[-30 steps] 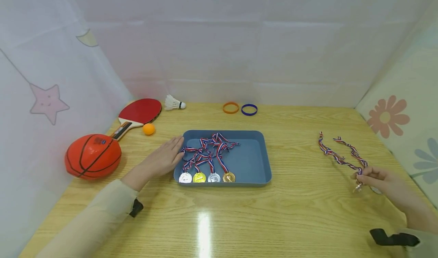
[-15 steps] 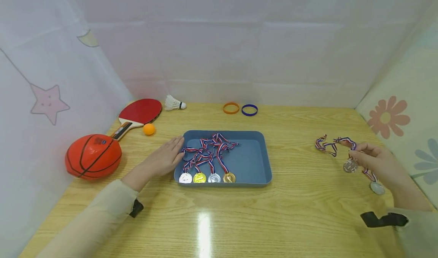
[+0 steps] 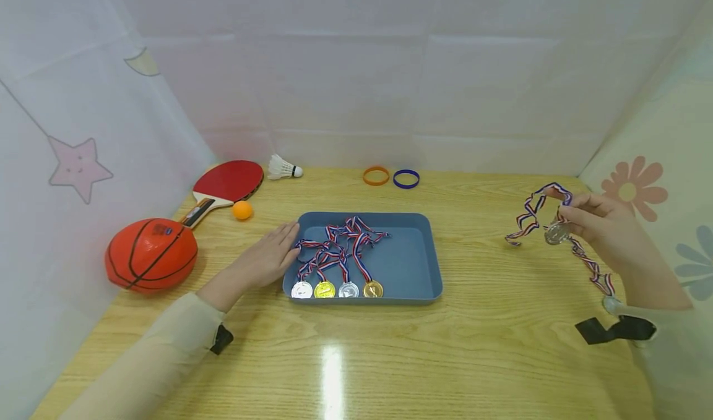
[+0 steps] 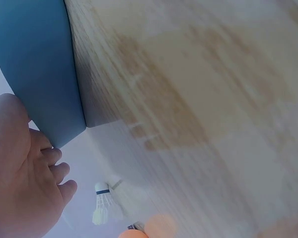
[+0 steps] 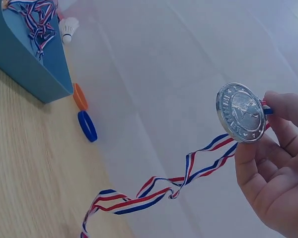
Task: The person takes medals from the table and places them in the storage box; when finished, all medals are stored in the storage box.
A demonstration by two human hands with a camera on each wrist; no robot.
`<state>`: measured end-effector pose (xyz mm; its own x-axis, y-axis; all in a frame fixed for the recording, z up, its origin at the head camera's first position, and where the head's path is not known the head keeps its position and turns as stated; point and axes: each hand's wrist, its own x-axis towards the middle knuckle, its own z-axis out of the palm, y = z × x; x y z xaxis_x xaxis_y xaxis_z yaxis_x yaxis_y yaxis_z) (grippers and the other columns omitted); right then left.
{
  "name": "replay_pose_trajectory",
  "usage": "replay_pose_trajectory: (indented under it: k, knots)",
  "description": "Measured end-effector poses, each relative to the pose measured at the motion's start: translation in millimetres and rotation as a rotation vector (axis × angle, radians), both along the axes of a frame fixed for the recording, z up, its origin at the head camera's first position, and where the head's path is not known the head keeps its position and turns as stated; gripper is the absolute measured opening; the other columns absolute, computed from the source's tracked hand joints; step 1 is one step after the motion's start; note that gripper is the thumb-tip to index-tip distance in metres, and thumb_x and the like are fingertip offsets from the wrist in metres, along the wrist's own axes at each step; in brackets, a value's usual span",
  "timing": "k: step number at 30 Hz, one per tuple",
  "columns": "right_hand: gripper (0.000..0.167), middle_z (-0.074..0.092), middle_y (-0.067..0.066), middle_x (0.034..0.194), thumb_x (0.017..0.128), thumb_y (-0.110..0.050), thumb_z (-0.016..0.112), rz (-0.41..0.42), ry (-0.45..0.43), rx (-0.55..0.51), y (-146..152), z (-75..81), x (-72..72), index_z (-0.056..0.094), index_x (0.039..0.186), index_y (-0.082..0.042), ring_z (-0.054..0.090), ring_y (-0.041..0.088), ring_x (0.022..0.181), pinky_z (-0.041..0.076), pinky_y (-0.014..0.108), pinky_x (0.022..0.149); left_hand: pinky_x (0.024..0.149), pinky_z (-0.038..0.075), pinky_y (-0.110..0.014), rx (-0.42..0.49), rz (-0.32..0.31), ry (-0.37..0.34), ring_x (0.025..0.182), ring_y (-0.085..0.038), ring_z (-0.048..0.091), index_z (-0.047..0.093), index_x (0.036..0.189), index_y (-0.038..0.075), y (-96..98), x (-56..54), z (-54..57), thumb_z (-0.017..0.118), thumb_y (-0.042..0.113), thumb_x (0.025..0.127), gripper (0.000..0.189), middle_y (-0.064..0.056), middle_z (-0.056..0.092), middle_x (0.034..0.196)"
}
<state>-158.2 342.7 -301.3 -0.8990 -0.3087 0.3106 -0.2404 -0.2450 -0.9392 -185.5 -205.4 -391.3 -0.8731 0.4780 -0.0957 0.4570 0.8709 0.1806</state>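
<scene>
My right hand is raised over the right side of the table, pinching a silver medal where its striped ribbon joins the disc. The ribbon loops out to the left and hangs down. Below my right wrist lies another silver medal, partly hidden by the sleeve, its ribbon running up toward my hand. My left hand, fingers straight, rests against the left wall of a blue-grey tray. Several medals stand in a row along the tray's front, ribbons tangled behind them.
An orange wristband and a blue wristband lie behind the tray. At the left are a basketball-patterned ball, a red table tennis bat, an orange ball and a shuttlecock. Fabric walls surround the table.
My right hand has lifted the silver medal and its ribbon off the table, moving up and away from me. The other silver medal stays behind near the wrist. My left hand has not moved.
</scene>
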Motion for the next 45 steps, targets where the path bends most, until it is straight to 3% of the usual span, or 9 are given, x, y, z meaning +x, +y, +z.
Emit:
replay_pose_trajectory:
  k: [8, 17, 22, 25, 30, 33, 36, 39, 45]
  knots:
    - [0.018, 0.052, 0.013, 0.124, 0.093, 0.012, 0.039, 0.055, 0.029, 0.095, -30, 21.8, -4.4, 0.054, 0.088, 0.004, 0.064, 0.019, 0.079, 0.050, 0.024, 0.075, 0.108, 0.014, -0.047, -0.003, 0.002, 0.004, 0.136, -0.036, 0.012, 0.015, 0.144, -0.005, -0.7, 0.3, -0.1, 0.034, 0.030, 0.100, 0.060, -0.020, 0.015, 0.149]
    - [0.011, 0.054, 0.010, 0.125, 0.092, 0.006, 0.048, 0.057, 0.063, 0.228, -74, 56.4, -3.8, 0.055, 0.085, 0.000, 0.036, 0.018, 0.127, 0.044, 0.023, 0.083, 0.108, 0.014, -0.048, -0.006, -0.001, 0.004, 0.136, -0.036, 0.012, 0.015, 0.144, -0.005, -1.1, 1.6, 0.8, 0.034, 0.030, 0.100, 0.060, -0.020, 0.015, 0.149]
    - [0.013, 0.061, 0.007, 0.107, 0.090, 0.009, 0.050, 0.132, 0.113, 0.217, -98, 62.2, -7.8, 0.057, 0.084, 0.000, 0.047, 0.019, 0.115, 0.047, 0.025, 0.079, 0.108, 0.014, -0.048, 0.002, 0.006, -0.003, 0.136, -0.035, 0.012, 0.015, 0.145, -0.005, -1.1, 1.7, 1.1, 0.034, 0.031, 0.100, 0.060, -0.019, 0.014, 0.150]
    - [0.014, 0.063, 0.006, 0.101, 0.090, 0.009, 0.050, 0.172, 0.124, 0.225, -113, 59.5, -10.8, 0.058, 0.083, -0.001, 0.051, 0.017, 0.111, 0.049, 0.026, 0.072, 0.108, 0.014, -0.048, -0.002, 0.005, -0.003, 0.136, -0.035, 0.012, 0.014, 0.145, -0.004, -1.3, 1.3, 0.8, 0.034, 0.031, 0.100, 0.061, -0.019, 0.014, 0.150]
    - [0.011, 0.060, 0.004, 0.089, 0.089, 0.003, 0.055, 0.171, 0.109, 0.316, -137, 50.6, -15.3, 0.058, 0.081, -0.003, 0.061, 0.017, 0.080, 0.049, 0.030, 0.063, 0.108, 0.015, -0.048, -0.002, 0.003, 0.004, 0.136, -0.035, 0.013, 0.015, 0.145, -0.004, -0.5, 0.9, 1.2, 0.034, 0.032, 0.100, 0.061, -0.019, 0.015, 0.150]
    - [0.009, 0.057, 0.010, 0.096, 0.089, -0.002, 0.058, 0.170, 0.067, 0.392, -149, 43.1, -20.5, 0.058, 0.080, -0.004, 0.060, 0.019, 0.074, 0.050, 0.032, 0.065, 0.108, 0.015, -0.048, -0.001, 0.005, 0.005, 0.136, -0.036, 0.013, 0.015, 0.145, -0.004, 0.2, 0.9, 2.0, 0.034, 0.031, 0.100, 0.061, -0.019, 0.015, 0.150]
    - [0.010, 0.051, 0.019, 0.114, 0.089, -0.008, 0.061, 0.171, 0.008, 0.449, -161, 34.4, -27.5, 0.057, 0.080, -0.006, 0.060, 0.021, 0.081, 0.051, 0.034, 0.068, 0.108, 0.015, -0.048, -0.003, 0.007, 0.006, 0.136, -0.036, 0.013, 0.015, 0.145, -0.005, 0.8, 1.1, 2.8, 0.034, 0.031, 0.100, 0.060, -0.019, 0.015, 0.150]
    - [0.013, 0.034, 0.016, 0.140, 0.089, -0.011, 0.062, 0.184, -0.044, 0.487, -170, 24.1, -34.7, 0.055, 0.080, -0.006, 0.056, 0.025, 0.099, 0.050, 0.033, 0.069, 0.108, 0.015, -0.048, 0.004, 0.000, 0.015, 0.135, -0.037, 0.014, 0.016, 0.144, -0.006, 1.3, 1.6, 3.4, 0.035, 0.029, 0.100, 0.060, -0.020, 0.016, 0.149]
    - [0.014, 0.029, 0.014, 0.146, 0.087, -0.013, 0.063, 0.216, -0.119, 0.541, -184, -5.4, -44.2, 0.054, 0.081, -0.004, 0.049, 0.028, 0.112, 0.047, 0.030, 0.070, 0.108, 0.016, -0.049, 0.009, -0.012, 0.029, 0.135, -0.038, 0.015, 0.018, 0.143, -0.007, 1.4, 2.0, 2.9, 0.036, 0.028, 0.099, 0.059, -0.022, 0.017, 0.149]
